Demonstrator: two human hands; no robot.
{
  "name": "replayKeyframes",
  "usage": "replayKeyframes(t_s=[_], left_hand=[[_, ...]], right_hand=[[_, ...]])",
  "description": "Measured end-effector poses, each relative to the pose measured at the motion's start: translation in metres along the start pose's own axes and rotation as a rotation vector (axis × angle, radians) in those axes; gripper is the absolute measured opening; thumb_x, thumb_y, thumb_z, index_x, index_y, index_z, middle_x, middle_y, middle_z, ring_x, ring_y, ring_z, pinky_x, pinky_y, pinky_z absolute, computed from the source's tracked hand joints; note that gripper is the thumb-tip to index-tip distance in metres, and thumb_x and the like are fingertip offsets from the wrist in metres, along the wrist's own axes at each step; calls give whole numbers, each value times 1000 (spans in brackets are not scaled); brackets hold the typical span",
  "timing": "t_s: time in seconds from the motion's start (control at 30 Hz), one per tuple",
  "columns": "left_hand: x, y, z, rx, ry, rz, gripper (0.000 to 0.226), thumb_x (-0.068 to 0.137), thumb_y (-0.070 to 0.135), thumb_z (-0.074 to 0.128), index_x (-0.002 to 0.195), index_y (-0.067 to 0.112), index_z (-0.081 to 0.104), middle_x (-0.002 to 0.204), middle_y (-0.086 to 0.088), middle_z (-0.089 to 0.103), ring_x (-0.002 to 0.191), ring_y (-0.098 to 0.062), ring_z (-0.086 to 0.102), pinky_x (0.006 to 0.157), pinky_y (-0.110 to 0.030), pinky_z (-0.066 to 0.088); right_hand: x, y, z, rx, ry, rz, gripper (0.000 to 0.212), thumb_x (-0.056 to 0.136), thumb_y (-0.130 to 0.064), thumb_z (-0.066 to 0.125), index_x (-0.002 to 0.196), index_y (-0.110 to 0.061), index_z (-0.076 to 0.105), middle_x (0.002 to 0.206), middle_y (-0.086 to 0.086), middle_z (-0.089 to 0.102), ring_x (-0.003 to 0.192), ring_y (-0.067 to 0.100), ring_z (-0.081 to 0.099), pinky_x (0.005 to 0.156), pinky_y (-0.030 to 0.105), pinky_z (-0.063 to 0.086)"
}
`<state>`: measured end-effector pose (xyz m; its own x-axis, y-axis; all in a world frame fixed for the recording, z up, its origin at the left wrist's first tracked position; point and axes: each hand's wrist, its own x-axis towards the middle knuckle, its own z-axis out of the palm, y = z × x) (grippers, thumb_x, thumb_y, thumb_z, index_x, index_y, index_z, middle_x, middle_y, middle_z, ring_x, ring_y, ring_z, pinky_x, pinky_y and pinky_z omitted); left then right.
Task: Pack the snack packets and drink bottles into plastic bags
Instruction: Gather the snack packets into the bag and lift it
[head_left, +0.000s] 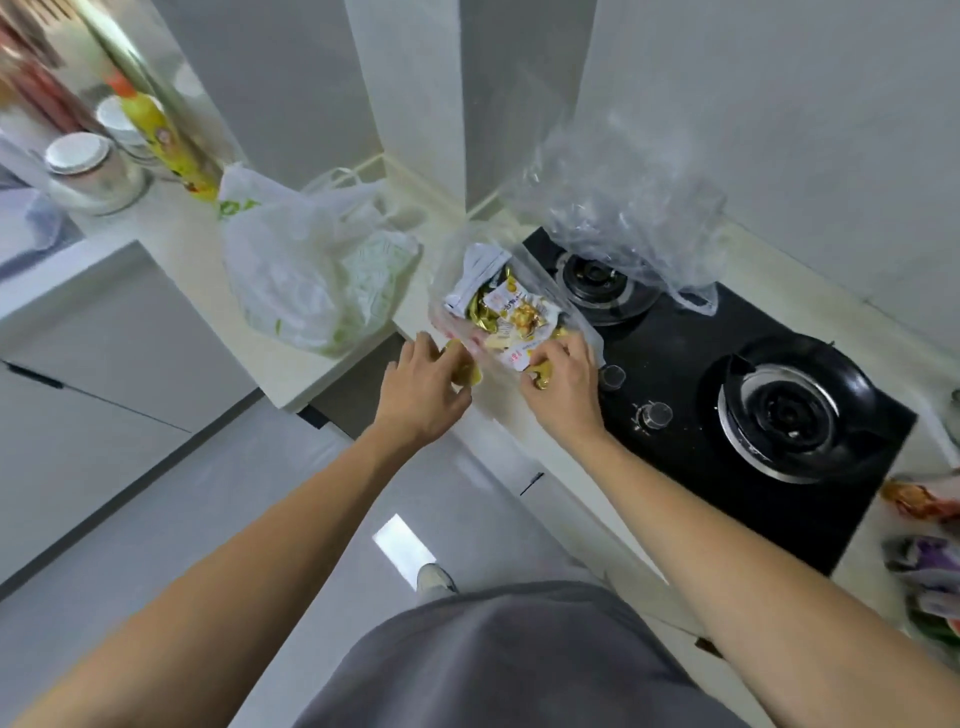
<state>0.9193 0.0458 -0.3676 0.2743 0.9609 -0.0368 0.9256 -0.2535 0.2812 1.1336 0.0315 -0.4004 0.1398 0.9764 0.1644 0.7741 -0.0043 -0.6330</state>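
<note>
Both hands, left (423, 384), right (558, 387), pinching clear bag (613, 208) over gold snack packet (511, 312); print unreadable.

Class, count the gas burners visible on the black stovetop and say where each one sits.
2: one round burner at the far left of the black stovetop, partly under crumpled clear plastic; one burner at the near right.

Both bare forearms reach forward and converge, backs of the hands up. The left hand (423, 387) has its fingers curled down, gripping something at its fingertips. The right hand (563, 387) mirrors it, fingers bent and pinching. The 2 hands sit near each other, apart.
</note>
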Motion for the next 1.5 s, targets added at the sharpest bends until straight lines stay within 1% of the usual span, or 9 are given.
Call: replayKeyframes(t_s=[0.27,0.37,0.53,0.7,0.8,1.0,1.13,1.23,1.5], left_hand=[[131,-18,3,-42,-118,26,36,86,41,61,118,26,53,109,-6,43,105,-30,48,80,-44,49],[168,-20,5,-42,-144,35,35,88,39,59,120,25,53,110,-6,44,105,-29,49,76,-43,50],[220,-22,13,-13,-158,78,35,90,43,57,118,22,52,110,-9,46,103,-31,49,74,-43,50],[250,-23,34,1,-218,184,42,89,44,66,122,21,54,115,-11,47,107,-34,49,76,-42,45],[255,-28,35,10,-252,235,42,90,44,63,125,22,54,122,-12,48,110,-35,50,82,-46,48],[246,-46,13,17,-162,469,40,87,36,53,123,17,54,120,-11,52,104,-33,52,72,-41,44],[230,-46,-3,-19,-130,634,36,88,36,55,118,17,57,119,-9,55,103,-32,54,74,-42,46],[214,-30,-9,-35,-141,756,38,88,38,56,121,18,57,120,-8,56,107,-31,53,81,-44,48],[156,60,2,-33,-170,1056,39,91,44,53,124,22,54,120,-3,53,110,-28,52,82,-44,49]], right_hand=[[109,7,40,-29,-50,127,25,78,-21,81,94,-21,62,109,0,49,110,26,52,83,45,52],[139,8,52,-23,-72,161,25,79,-20,80,95,-19,61,109,1,48,112,26,50,82,43,52],[164,8,69,-91,-65,213,24,81,-19,80,92,-21,58,107,0,47,108,27,49,84,49,51],[162,9,76,-169,-56,261,31,79,-29,84,93,-21,58,108,0,48,108,26,50,80,45,50],[153,6,76,-223,-32,255,32,80,-34,82,93,-19,57,106,1,48,107,26,50,80,44,49],[135,-18,72,-333,101,302,26,87,-33,73,100,-17,58,106,2,51,102,26,51,81,45,51],[111,-39,67,-381,215,392,26,90,-36,66,105,-16,61,107,3,53,100,25,52,80,40,49],[84,-51,56,-426,279,444,32,92,-41,56,109,-15,61,108,3,54,100,24,53,81,40,48],[-19,-37,5,-479,457,653,36,94,-46,62,117,-18,63,114,1,57,102,24,55,75,41,48]])
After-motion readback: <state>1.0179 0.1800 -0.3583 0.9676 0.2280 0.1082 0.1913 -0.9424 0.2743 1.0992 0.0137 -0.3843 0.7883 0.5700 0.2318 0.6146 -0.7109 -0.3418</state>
